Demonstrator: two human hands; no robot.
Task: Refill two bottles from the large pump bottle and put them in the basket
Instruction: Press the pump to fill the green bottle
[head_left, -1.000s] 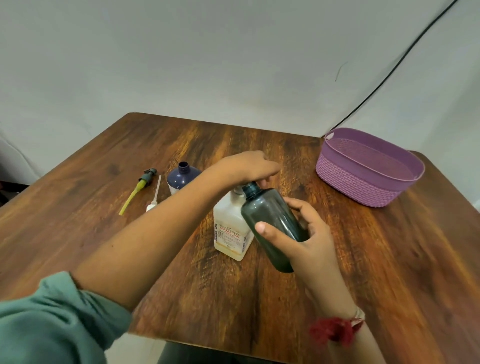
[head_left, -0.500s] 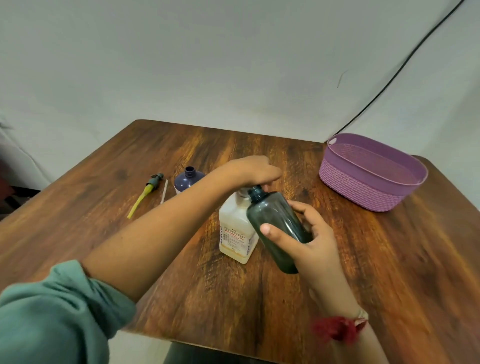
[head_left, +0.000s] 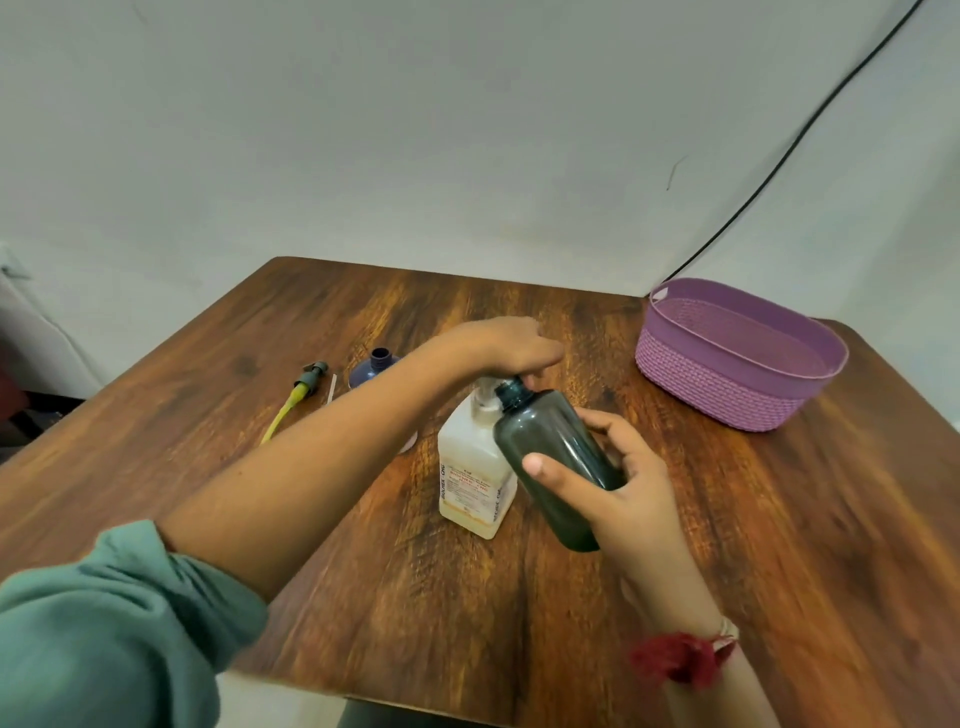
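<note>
Dark bottle (head_left: 556, 457): clasped round its body by right hand (head_left: 631, 493), tilted so the open neck meets the spout. Left hand (head_left: 511, 347), just beyond, presses down the head of the pump bottle (head_left: 472, 467). Blue bottle (head_left: 376, 366) stands uncapped further left; basket (head_left: 717, 387) well apart, right.

The left arm reaches from the near left corner of the surface (head_left: 779, 519) toward its middle, its green sleeve (head_left: 104, 623) pushed up to the elbow and the forearm bare. The left hand (head_left: 511, 351) lies palm down on top of the pump (head_left: 484, 395), its fingers stretched forward and only slightly bent. The right hand (head_left: 623, 483) grips the tilted dark bottle (head_left: 550, 447), thumb across its front and fingers wrapped behind. A red thread band (head_left: 675, 657) circles the right wrist.
</note>
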